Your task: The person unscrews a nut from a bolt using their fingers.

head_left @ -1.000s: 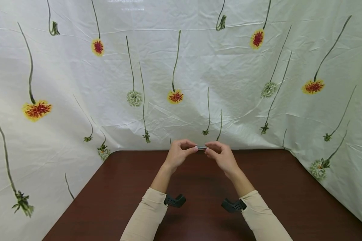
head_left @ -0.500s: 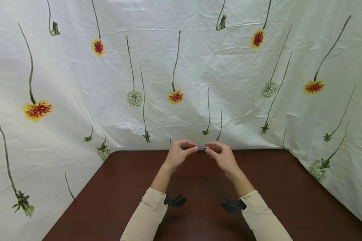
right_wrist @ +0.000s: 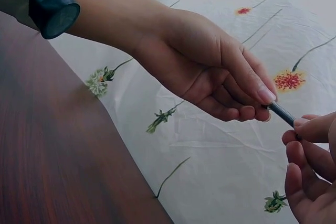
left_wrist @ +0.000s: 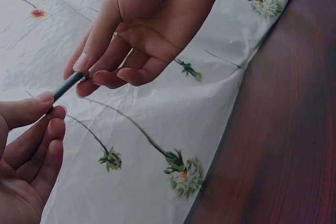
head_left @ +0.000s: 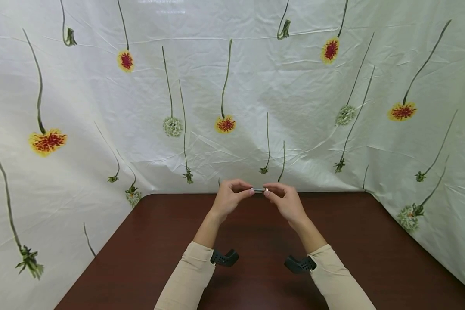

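Note:
A short grey threaded rod, like a bolt's shank, is held level in the air between both hands, over the far edge of the table. My left hand pinches one end between thumb and fingers. At the other end, my right hand pinches with thumb and fingertips, where a small bright metal glint shows. Ridges along the rod are plain in the left wrist view. From the right wrist view, the same rod spans the gap between the two thumbs. Its ends are hidden by the fingers.
Below the hands lies a dark reddish-brown table. Behind and beside it hangs a white cloth printed with flowers. Black devices sit on both wrists, one a left wrist device, the other a right wrist device.
Both hands and arms hold nearly the same place. At the right fingertips the bright metal glint shows more strongly than before, and the light along the rod has shifted slightly.

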A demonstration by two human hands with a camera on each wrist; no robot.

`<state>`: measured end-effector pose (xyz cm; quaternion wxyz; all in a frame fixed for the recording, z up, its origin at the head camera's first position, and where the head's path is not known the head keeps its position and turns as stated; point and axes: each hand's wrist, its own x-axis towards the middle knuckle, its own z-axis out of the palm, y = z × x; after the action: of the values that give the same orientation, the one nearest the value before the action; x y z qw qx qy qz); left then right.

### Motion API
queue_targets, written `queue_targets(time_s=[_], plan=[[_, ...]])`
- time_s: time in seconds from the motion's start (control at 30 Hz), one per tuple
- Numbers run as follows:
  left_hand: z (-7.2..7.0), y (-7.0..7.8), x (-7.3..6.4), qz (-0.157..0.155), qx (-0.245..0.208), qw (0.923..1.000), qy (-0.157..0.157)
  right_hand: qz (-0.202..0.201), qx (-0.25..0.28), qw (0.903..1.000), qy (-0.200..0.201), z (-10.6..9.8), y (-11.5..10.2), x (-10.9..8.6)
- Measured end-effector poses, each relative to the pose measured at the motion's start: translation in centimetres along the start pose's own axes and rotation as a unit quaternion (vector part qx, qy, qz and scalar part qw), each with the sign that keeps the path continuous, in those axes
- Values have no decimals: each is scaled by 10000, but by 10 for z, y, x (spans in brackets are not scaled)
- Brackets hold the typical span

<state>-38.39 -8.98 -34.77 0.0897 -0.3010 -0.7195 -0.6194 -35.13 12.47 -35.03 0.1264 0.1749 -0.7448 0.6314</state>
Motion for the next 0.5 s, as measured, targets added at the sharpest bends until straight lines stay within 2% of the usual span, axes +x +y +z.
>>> queue_targets(time_s=[0.37, 0.5], plan=[[0, -2, 0, -78, -81, 9998, -131, -451, -156, 9989, -33, -2, 1, -1], [0, -1, 0, -38, -98, 9999, -101, -412, -249, 9988, -19, -2, 1, -1]])
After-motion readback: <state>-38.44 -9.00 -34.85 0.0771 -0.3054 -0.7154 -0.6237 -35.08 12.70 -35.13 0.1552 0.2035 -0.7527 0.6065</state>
